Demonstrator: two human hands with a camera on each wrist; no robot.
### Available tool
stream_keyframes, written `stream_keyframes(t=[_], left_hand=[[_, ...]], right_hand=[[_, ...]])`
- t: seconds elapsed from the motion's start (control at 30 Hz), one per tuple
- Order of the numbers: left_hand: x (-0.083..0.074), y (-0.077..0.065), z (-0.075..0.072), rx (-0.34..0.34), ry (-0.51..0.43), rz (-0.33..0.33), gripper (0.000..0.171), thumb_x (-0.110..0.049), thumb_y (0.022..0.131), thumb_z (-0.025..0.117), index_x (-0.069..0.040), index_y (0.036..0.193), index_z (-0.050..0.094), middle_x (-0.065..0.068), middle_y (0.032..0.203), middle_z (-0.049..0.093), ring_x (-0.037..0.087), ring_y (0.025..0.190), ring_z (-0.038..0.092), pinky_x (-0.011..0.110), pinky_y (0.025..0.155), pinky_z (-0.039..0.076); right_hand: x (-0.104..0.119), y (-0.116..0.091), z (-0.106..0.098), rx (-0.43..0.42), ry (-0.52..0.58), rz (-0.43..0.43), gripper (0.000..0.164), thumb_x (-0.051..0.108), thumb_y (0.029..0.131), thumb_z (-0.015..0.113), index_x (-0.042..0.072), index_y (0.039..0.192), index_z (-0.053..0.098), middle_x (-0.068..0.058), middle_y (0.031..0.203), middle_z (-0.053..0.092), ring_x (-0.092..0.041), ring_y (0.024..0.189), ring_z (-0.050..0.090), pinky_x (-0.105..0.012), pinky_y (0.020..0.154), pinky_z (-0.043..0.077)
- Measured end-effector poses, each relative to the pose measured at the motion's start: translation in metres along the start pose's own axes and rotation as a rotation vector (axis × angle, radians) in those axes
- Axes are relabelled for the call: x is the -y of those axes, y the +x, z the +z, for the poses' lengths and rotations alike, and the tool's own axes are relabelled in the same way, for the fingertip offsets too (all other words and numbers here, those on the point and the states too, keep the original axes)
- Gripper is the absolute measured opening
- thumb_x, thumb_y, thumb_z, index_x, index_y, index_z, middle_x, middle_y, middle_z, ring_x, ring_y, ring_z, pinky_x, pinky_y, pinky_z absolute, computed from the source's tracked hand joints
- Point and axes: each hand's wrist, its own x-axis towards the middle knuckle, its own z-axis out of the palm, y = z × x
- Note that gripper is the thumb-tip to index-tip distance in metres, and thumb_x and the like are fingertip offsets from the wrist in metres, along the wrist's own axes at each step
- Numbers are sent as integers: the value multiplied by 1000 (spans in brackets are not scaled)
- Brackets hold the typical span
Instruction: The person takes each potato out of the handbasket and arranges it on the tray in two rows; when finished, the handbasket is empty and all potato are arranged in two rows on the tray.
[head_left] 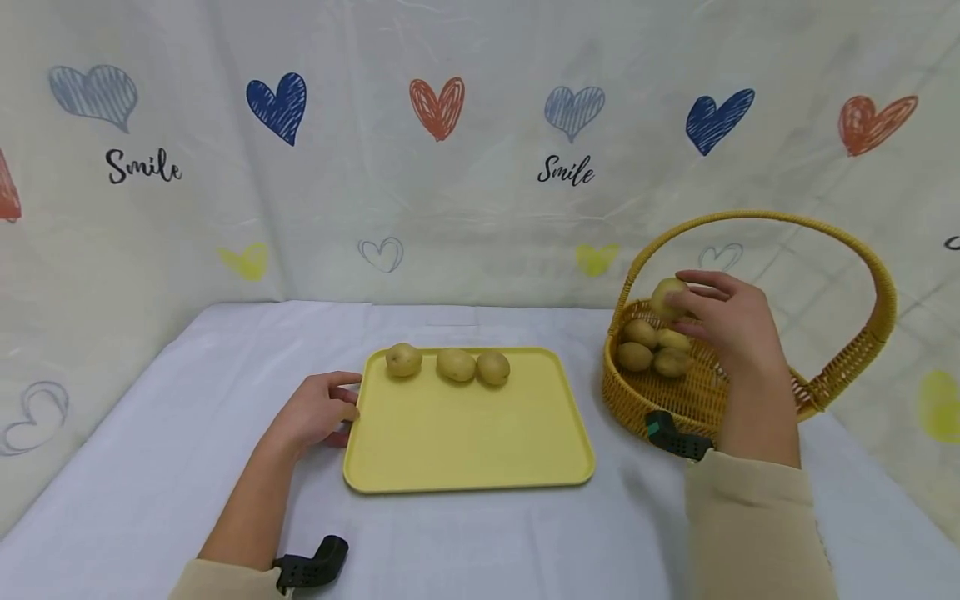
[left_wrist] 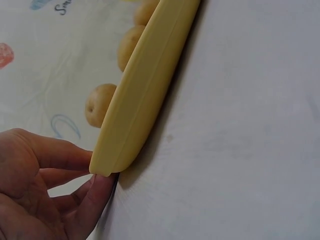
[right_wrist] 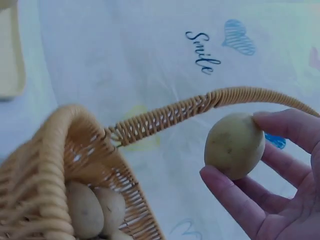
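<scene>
My right hand [head_left: 723, 317] pinches a potato [right_wrist: 235, 145] between thumb and fingertips, above the left part of a wicker basket [head_left: 626, 408]. Several potatoes [head_left: 671, 362] lie together inside the basket. Over on the left, my left hand [head_left: 318, 408] holds the left edge of a yellow tray [head_left: 472, 442], its fingertips at the rim, as the left wrist view [left_wrist: 65, 185] shows close up. Three potatoes rest along the tray's far side: one potato [head_left: 403, 360] at the left corner, and a pair side by side [head_left: 456, 365] nearer the middle.
The basket's tall arched handle [head_left: 757, 215] rises over its opening, with the right forearm reaching in front of the basket. A white cloth [head_left: 465, 550] covers the table. Behind it hangs a pale sheet [head_left: 495, 208] printed with hearts and "Smile".
</scene>
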Motion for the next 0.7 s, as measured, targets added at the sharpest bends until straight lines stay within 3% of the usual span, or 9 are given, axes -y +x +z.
stream_keyframes(t=[0.17,0.23,0.33,0.5,0.7], left_hand=[[-1,1,0,0,-6,-17,65,1,93,60,-4,155,43,20,131,56,23,94,63,34,70,63],[0,2,0,-3,-13,-25,65,0,93,60,-5,155,43,20,131,55,23,93,63,34,70,63],[0,2,0,-4,-24,-32,65,1,93,60,-6,155,44,19,131,55,23,93,63,34,70,63],[1,3,1,-7,-40,-43,64,2,93,60,-7,155,45,17,128,54,23,92,62,34,70,63],[4,3,1,-8,-53,-41,64,2,94,60,-7,155,45,17,127,54,22,92,62,34,69,63]], right_hand=[[-10,-7,4,88,328,-48,54,25,92,79,19,141,59,6,125,57,-6,92,71,-25,78,62],[-17,-9,5,140,474,-70,45,15,93,77,18,136,63,3,123,60,-10,94,71,-28,80,63],[-25,-12,8,199,610,-109,38,6,96,71,16,133,66,1,122,64,-13,99,70,-30,82,63],[-28,-14,15,287,687,-198,38,-1,100,62,10,135,64,-2,124,66,-16,104,71,-32,86,62],[-22,-16,24,335,631,-267,40,-2,101,58,8,139,61,-3,127,64,-16,109,70,-32,88,62]])
